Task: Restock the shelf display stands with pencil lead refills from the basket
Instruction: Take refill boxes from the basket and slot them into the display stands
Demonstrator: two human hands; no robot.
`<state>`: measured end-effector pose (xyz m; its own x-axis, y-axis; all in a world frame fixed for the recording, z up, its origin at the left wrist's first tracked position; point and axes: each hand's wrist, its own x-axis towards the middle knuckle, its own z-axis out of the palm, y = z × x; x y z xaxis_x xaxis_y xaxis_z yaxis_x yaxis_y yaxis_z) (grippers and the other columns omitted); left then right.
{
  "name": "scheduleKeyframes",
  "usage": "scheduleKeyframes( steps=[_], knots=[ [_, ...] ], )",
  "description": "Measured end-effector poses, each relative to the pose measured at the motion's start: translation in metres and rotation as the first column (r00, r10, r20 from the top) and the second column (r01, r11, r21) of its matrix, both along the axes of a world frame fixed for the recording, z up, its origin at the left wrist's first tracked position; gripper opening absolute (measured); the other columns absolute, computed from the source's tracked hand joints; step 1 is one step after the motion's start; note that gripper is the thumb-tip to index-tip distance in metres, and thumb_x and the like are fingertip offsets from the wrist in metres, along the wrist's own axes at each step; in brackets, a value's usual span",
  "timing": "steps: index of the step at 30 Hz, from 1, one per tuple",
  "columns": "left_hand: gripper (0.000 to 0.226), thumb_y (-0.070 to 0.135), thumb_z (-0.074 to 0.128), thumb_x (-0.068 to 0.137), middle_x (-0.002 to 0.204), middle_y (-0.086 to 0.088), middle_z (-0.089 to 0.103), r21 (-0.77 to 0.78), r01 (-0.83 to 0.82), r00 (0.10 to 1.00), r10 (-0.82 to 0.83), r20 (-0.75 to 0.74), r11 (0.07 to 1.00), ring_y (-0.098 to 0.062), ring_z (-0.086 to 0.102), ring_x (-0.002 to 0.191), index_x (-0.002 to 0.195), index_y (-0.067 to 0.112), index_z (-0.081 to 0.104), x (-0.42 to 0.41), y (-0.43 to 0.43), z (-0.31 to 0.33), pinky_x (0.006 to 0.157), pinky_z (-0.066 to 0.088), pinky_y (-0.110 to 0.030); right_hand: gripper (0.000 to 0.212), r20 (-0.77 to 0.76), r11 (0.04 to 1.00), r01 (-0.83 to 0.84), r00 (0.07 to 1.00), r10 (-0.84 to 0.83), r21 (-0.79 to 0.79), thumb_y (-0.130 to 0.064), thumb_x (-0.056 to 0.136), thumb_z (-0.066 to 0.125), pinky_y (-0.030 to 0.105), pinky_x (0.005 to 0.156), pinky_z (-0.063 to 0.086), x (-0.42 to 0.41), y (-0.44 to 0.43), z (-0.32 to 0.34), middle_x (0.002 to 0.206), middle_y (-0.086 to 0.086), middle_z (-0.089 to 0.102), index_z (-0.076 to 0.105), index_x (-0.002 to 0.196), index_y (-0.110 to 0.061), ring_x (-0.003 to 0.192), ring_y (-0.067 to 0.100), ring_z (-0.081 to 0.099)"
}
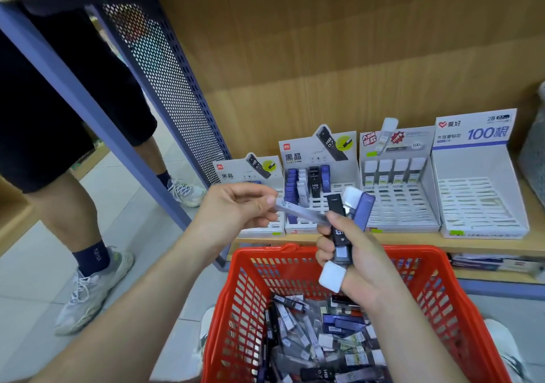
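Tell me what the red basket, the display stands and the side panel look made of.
Red basket: moulded plastic, glossy, open lattice walls. Display stands: likely printed card, matte, with folded edges. Side panel: seemingly painted metal, evenly punched with round holes.

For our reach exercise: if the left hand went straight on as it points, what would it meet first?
Probably the right hand's bundle of refills, just beyond the left hand's clear refill; depth unclear.
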<state>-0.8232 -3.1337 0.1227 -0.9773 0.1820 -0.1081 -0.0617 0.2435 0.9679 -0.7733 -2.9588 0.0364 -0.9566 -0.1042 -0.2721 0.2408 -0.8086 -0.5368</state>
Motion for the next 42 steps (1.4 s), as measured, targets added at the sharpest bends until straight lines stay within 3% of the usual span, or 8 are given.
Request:
scheduleKeyframes(
  steps=[5, 10, 16, 21, 26, 31, 37, 42],
  knots=[
    [0.023, -0.006, 0.063, 0.085, 0.079, -0.017, 0.07, -0.016, -0.04, 0.999, 0.04, -0.004, 0.999, -0.02, 0.07, 0.068, 0.104, 0.006, 0.063, -0.021, 0.004, -0.008, 0.061, 0.057, -0.022, 0.032, -0.041, 0.974, -0.001, 0.999, 0.011, 0.228, -0.021, 0.075, 0.071, 0.023, 0.048, 0.04, -0.011, -0.001, -0.01, 0.07, 0.005, 0.057, 0.06, 0.098, -0.002, 0.055, 0.016, 0.049],
    [0.012, 0.0, 0.068, 0.083, 0.077, -0.014, 0.072, -0.072, -0.047, 0.999, 0.047, -0.003, 0.996, -0.016, 0.068, 0.065, 0.093, 0.004, 0.071, -0.049, 0.009, -0.022, 0.064, 0.056, -0.019, 0.014, 0.018, 0.939, -0.001, 1.0, -0.006, 0.343, -0.019, 0.083, 0.071, 0.024, 0.048, 0.044, -0.028, 0.004, -0.029, 0.072, 0.008, 0.059, 0.063, 0.086, -0.008, 0.058, 0.019, 0.054],
    [0.011, 0.008, 0.074, 0.08, 0.077, 0.006, 0.067, -0.432, -0.142, 0.958, 0.014, -0.286, 0.891, -0.003, 0.06, 0.067, 0.083, 0.018, 0.073, -0.101, 0.023, -0.057, 0.07, 0.051, -0.016, 0.023, 0.208, 0.992, 0.124, 0.97, -0.124, 0.011, -0.022, 0.08, 0.07, 0.028, 0.053, 0.054, -0.043, 0.02, -0.058, 0.068, 0.007, 0.056, 0.057, 0.093, -0.008, 0.06, 0.02, 0.063],
    [0.011, 0.013, 0.073, 0.082, 0.081, 0.005, 0.069, -0.609, -0.088, 0.946, -0.125, -0.299, 0.788, -0.01, 0.064, 0.075, 0.092, 0.018, 0.076, -0.129, 0.041, -0.098, 0.077, 0.05, -0.021, 0.023, 0.219, 0.993, 0.115, 0.969, -0.117, 0.022, -0.026, 0.079, 0.068, 0.025, 0.047, 0.05, -0.054, 0.023, -0.072, 0.068, 0.006, 0.056, 0.058, 0.089, -0.009, 0.057, 0.017, 0.059],
    [0.014, 0.014, 0.07, 0.084, 0.092, 0.0, 0.074, -0.72, -0.029, 0.904, -0.288, -0.315, 0.693, -0.005, 0.058, 0.074, 0.098, 0.016, 0.076, -0.136, 0.046, -0.116, 0.068, 0.036, -0.001, 0.021, 0.219, 0.993, 0.116, 0.969, -0.116, 0.013, -0.025, 0.078, 0.07, 0.026, 0.046, 0.047, -0.057, 0.018, -0.08, 0.07, 0.007, 0.056, 0.06, 0.089, -0.009, 0.054, 0.016, 0.053],
    [0.018, 0.014, 0.066, 0.088, 0.106, -0.002, 0.072, -0.784, 0.029, 0.861, -0.414, -0.295, 0.62, -0.014, 0.065, 0.097, 0.105, 0.015, 0.074, -0.139, 0.053, -0.11, 0.089, 0.044, -0.02, 0.025, 0.214, 0.993, 0.106, 0.97, -0.114, 0.045, -0.026, 0.078, 0.071, 0.025, 0.045, 0.046, -0.056, 0.017, -0.079, 0.071, 0.007, 0.055, 0.058, 0.09, -0.008, 0.054, 0.016, 0.051],
    [0.018, 0.014, 0.063, 0.09, 0.097, -0.005, 0.073, -0.865, 0.045, 0.795, -0.542, -0.271, 0.499, -0.024, 0.063, 0.096, 0.103, 0.015, 0.074, -0.148, 0.06, -0.111, 0.085, 0.049, -0.034, 0.032, 0.219, 0.993, 0.085, 0.971, -0.101, 0.08, -0.03, 0.081, 0.07, 0.025, 0.046, 0.045, -0.061, 0.028, -0.067, 0.072, 0.007, 0.057, 0.059, 0.102, -0.009, 0.056, 0.016, 0.051],
    [0.02, 0.007, 0.059, 0.091, 0.101, -0.008, 0.06, -0.866, 0.026, 0.798, -0.533, -0.283, 0.5, -0.026, 0.054, 0.101, 0.105, 0.009, 0.072, -0.146, 0.061, -0.126, 0.087, 0.044, -0.035, 0.023, 0.196, 0.989, 0.084, 0.975, -0.107, 0.123, -0.022, 0.081, 0.07, 0.022, 0.045, 0.043, -0.07, 0.042, -0.053, 0.074, 0.007, 0.056, 0.058, 0.095, -0.007, 0.06, 0.015, 0.051]
  ],
)
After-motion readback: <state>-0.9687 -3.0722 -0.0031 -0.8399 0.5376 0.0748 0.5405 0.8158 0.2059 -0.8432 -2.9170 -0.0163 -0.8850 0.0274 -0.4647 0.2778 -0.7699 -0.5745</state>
